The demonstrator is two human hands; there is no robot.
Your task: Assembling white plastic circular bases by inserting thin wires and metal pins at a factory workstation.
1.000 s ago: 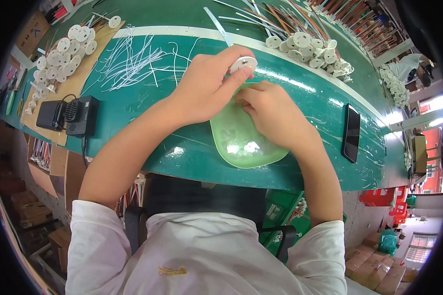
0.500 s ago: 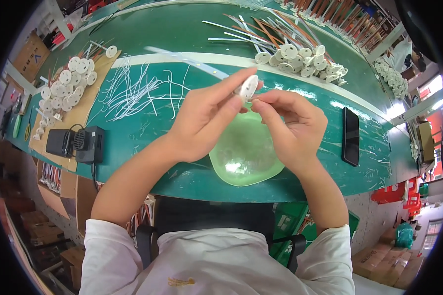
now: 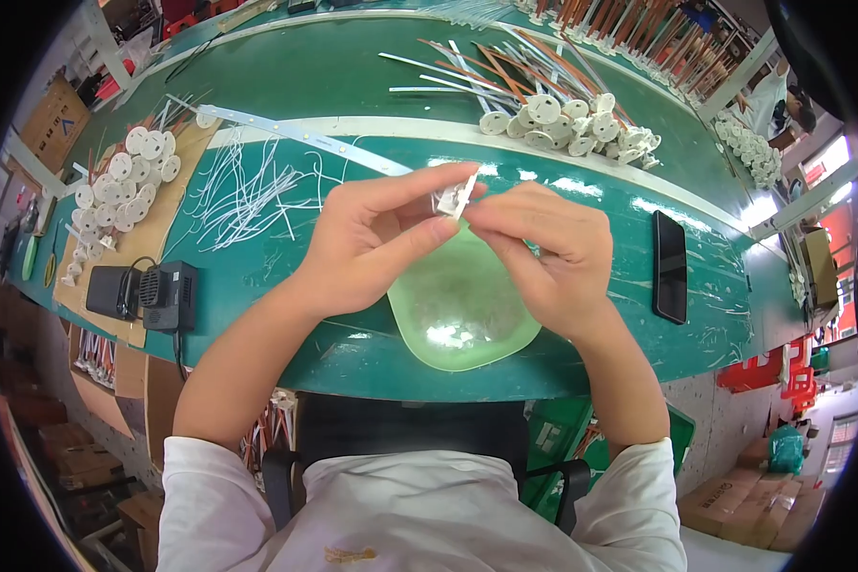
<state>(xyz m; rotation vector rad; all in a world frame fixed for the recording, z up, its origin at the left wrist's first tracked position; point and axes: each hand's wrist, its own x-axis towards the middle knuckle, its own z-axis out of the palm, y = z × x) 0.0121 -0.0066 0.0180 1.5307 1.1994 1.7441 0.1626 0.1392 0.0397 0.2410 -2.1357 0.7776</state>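
The left hand (image 3: 345,250) has its thumb and index finger clamped on a white disc (image 3: 456,196), which is turned nearly edge-on between the two fingertips. A long pale strip (image 3: 305,136) runs from behind these fingers, away and to their left; the pictures do not show whether it joins the disc. The right hand (image 3: 564,250) has thumb and forefinger drawn together, their tips just beside the disc's right side; one cannot tell whether they pinch anything small.

Below both sets of fingers, a green bowl (image 3: 448,305) rests on the green table (image 3: 715,238). Left of the left fingers, thin white wires (image 3: 248,191) lie in a loose tangle, and farther left a heap of white discs (image 3: 124,195) covers part of a cardboard sheet (image 3: 179,212). Nearer the person than that heap sits a black device (image 3: 169,296) with a grille. Beyond the right fingers and slightly right, a second pile of discs (image 3: 582,124) lies with strips attached. Well right of the right hand lies a black phone (image 3: 670,267).
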